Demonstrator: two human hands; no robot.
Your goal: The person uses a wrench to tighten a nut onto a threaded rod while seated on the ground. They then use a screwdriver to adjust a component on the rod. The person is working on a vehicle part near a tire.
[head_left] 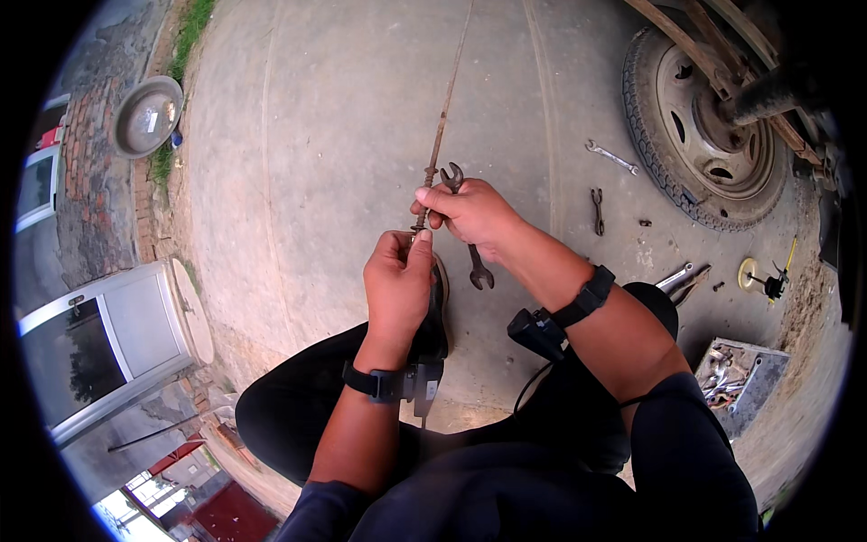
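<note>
A long, thin rusty rod (pixel 439 135) runs away from me over the concrete, with threads and what look like nuts or washers near its close end. My left hand (pixel 397 282) is closed, its thumb and fingers pinching that near end. Just beyond it, my right hand (pixel 474 217) is closed too, thumb and forefinger at the threaded part. A dark double open-ended wrench (pixel 479 268) is held in this same hand, one jaw poking out above the fingers and the other below. The fingers partly hide the rod's end and the wrench's middle.
Right of me lie a shiny wrench (pixel 612 157), a dark wrench (pixel 598 211), and a metal tool box (pixel 757 390) with several tools. A tyred wheel (pixel 713 135) on a frame stands at far right. A round basin (pixel 148 117) sits by the brick wall at left.
</note>
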